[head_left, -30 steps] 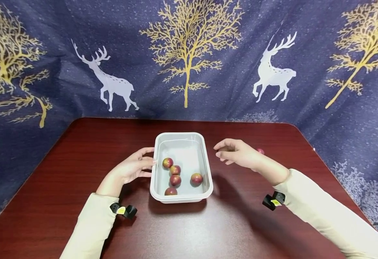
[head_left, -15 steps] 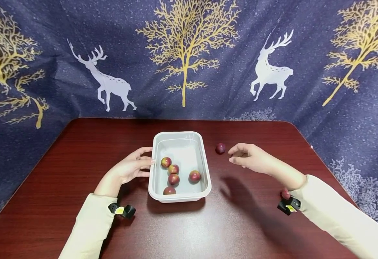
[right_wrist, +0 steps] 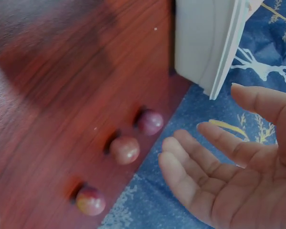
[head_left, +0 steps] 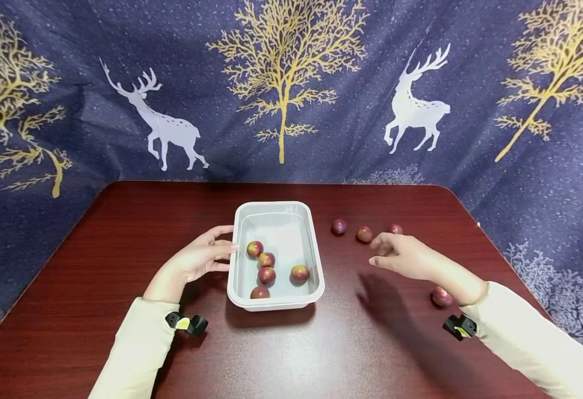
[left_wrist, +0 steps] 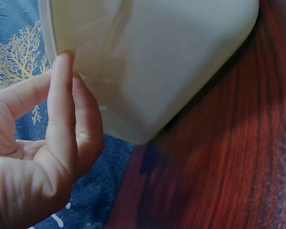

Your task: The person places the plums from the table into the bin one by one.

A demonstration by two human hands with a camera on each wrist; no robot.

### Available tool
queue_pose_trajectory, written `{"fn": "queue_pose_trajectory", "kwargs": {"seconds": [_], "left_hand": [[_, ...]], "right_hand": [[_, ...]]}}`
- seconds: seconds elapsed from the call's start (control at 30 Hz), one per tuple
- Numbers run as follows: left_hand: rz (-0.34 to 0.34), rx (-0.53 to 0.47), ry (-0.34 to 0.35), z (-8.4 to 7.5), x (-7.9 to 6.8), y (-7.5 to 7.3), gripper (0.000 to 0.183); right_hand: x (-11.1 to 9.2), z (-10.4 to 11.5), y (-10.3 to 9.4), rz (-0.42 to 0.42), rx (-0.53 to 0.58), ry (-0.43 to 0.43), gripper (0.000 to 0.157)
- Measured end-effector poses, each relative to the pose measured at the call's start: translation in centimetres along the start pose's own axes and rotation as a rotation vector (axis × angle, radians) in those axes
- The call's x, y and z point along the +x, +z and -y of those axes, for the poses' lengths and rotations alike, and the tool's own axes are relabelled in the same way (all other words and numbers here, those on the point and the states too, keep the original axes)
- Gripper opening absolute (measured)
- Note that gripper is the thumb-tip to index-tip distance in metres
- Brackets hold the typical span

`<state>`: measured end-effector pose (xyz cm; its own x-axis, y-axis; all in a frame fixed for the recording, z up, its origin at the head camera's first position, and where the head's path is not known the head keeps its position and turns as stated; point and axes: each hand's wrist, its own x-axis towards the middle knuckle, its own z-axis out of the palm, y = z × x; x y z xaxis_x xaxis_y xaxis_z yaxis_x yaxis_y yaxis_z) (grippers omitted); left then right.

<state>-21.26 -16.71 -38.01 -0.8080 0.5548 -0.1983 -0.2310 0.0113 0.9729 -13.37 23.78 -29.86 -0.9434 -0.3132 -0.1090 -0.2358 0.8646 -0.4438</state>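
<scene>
Four red fruits [head_left: 364, 234] lie right, near the relaxed right hand [head_left: 407, 256]; left hand [head_left: 200, 258] pinches a white tray [head_left: 284, 235] holding five more fruits [head_left: 266, 275].

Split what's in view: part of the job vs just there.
Likely part of the job:
- white container
- five fruits inside it
- four loose fruits to its right
- left hand, holding the container's rim
- right hand, empty, near loose fruits

Just there:
- table
- patterned backdrop
- black wrist devices
</scene>
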Motion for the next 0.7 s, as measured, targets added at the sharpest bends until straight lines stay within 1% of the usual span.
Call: {"fn": "queue_pose_trajectory", "kwargs": {"seconds": [0.27, 0.33, 0.5, 0.7], "left_hand": [[0.005, 0.01, 0.003, 0.0, 0.0, -0.1, 0.063], [0.004, 0.015, 0.004, 0.0, 0.1, -0.1, 0.063], [0.004, 0.012, 0.002, 0.0, 0.1, -0.1, 0.064], [-0.001, 0.003, -0.003, 0.0, 0.0, -0.1, 0.064]], "right_hand": [[-1.2, -1.6, 0.3, -0.039, -0.109, -0.002, 0.034], [-1.5, -2.2, 0.5, -0.053, -0.15, -0.005, 0.036], [-2.3, -3.6, 1.1, -0.064, -0.233, 0.019, 0.041], [-3.0, -5.0, 1.1, -0.037, -0.231, 0.057, 0.044]]}}
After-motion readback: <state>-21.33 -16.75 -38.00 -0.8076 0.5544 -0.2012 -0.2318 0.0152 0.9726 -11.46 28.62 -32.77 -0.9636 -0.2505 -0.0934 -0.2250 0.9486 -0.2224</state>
